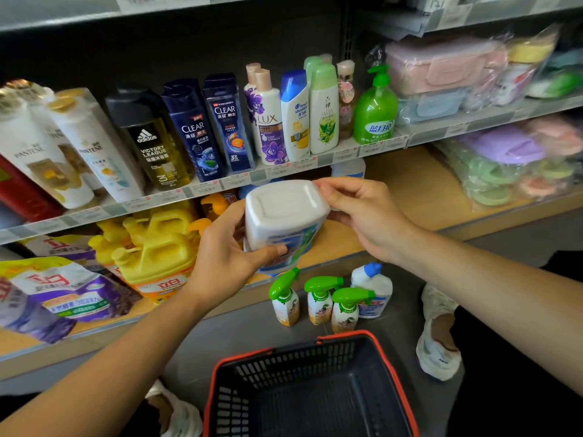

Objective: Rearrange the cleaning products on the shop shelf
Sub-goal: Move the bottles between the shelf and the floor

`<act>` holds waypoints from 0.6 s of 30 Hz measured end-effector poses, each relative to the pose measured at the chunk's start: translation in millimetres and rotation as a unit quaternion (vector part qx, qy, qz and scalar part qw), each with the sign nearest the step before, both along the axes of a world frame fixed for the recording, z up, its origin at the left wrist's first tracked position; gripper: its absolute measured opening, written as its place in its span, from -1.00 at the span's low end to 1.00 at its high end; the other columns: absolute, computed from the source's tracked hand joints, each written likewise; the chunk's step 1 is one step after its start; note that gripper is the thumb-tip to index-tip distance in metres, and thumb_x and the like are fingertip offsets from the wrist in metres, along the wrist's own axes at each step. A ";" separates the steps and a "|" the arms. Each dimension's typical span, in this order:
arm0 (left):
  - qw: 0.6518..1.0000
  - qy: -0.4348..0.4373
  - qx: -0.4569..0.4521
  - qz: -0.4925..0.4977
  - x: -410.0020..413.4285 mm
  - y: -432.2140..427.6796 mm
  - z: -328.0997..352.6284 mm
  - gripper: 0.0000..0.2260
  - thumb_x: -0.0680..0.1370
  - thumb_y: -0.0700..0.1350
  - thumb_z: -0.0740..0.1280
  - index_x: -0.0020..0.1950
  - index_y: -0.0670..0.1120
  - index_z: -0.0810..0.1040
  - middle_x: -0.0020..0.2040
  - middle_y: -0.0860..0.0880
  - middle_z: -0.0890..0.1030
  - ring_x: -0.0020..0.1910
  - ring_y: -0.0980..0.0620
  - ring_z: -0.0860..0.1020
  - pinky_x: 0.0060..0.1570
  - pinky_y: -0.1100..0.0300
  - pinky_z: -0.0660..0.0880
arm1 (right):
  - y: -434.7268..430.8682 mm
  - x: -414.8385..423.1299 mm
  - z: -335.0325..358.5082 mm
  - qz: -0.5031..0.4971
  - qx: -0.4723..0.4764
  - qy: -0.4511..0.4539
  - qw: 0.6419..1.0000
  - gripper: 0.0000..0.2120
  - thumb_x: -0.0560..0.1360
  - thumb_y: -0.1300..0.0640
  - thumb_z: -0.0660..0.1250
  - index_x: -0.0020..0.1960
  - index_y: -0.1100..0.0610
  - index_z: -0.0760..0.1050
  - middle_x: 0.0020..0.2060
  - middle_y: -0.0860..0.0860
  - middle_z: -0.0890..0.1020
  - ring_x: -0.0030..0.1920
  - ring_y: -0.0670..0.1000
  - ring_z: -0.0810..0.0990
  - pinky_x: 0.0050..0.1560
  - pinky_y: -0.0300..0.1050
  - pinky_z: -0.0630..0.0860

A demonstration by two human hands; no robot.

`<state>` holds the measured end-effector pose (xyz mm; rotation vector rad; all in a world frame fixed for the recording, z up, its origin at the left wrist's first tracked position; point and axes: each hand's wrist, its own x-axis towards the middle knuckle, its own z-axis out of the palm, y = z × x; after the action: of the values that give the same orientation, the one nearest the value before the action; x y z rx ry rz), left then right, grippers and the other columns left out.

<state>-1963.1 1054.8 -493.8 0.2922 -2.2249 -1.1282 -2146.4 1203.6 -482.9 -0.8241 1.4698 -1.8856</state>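
Note:
A white cleaner bottle [284,216] with a blue and green label is tipped so its flat base faces me, held in front of the wooden lower shelf [410,190]. My left hand [227,250] grips its side, thumb across the label. At the base's upper right edge, my right hand [362,209] pinches the bottle. Three green-trigger spray bottles [318,299] and a white bottle with a blue cap [373,288] stand on the floor below.
Yellow detergent jugs [157,250] and purple refill bags [69,298] fill the lower shelf's left. Shampoo bottles [220,121] line the shelf above. An empty dark basket with a red rim [312,389] sits on the floor, with a white shoe on either side.

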 end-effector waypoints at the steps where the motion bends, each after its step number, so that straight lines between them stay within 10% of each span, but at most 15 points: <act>1: 1.000 -0.003 0.000 0.001 -0.4 0.4 0.5 -0.36 0.38 -0.20 0.61 0.43 -0.14 0.50 0.28 0.05 0.61 0.26 0.14 0.58 0.18 0.24 0.56 | 1.3 1.7 1.0 -0.009 -0.002 0.034 0.999 -0.80 0.58 0.26 0.33 0.11 0.06 0.67 0.00 -0.06 0.73 0.04 -0.10 0.67 -0.01 -0.21 0.58; 9: 0.998 -0.018 -0.035 0.044 -1.3 -2.7 2.5 -0.32 0.33 -0.10 0.66 0.41 -0.06 0.53 0.20 0.10 0.66 0.17 0.09 0.64 0.14 0.00 0.62 | 8.7 19.2 0.8 -0.027 0.027 0.495 0.868 -0.67 0.59 0.19 0.32 0.35 0.14 0.54 0.44 0.12 0.45 0.48 0.06 0.35 0.48 0.01 0.31; 18: 0.994 -0.052 -0.096 0.027 -1.2 1.1 4.9 -0.35 0.34 0.06 0.60 0.40 0.01 0.54 0.13 0.11 0.68 0.08 0.08 0.65 0.00 -0.04 0.61 | 3.8 23.7 -2.8 0.019 -0.013 0.658 0.753 -0.62 0.63 0.15 0.27 0.44 0.04 0.45 0.50 0.10 0.38 0.49 0.16 0.31 0.31 0.29 0.30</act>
<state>-1964.3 1055.9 -488.9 0.3336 -2.3816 -0.8812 -2122.7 1207.4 -485.6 -2.4534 2.0577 -1.1403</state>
